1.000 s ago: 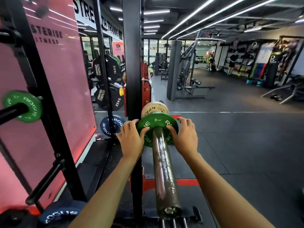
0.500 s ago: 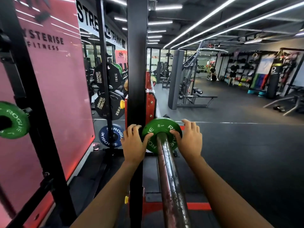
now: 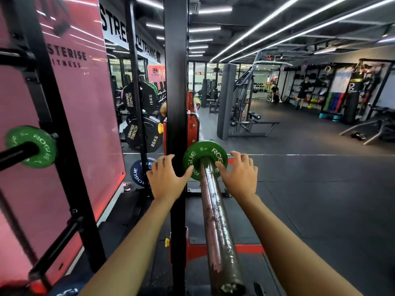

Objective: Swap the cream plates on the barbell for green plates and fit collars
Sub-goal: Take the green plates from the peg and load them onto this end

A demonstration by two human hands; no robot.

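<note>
Two hands flank a small round green rubber plate (image 3: 204,160) on the steel barbell sleeve (image 3: 215,221); left hand (image 3: 165,181) and right hand (image 3: 240,178) spread, thumbs touching its rim, grip open

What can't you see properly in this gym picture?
- Head view: anything behind the green plate on the sleeve; the plate hides it.
- Fingertips of the left hand: hidden behind the rack post.
- Collars: none in sight.
- Far barbell end: hidden by rack and plate.

Gym: squat rack (image 3: 175,82), weight plates (image 3: 140,133)
</note>
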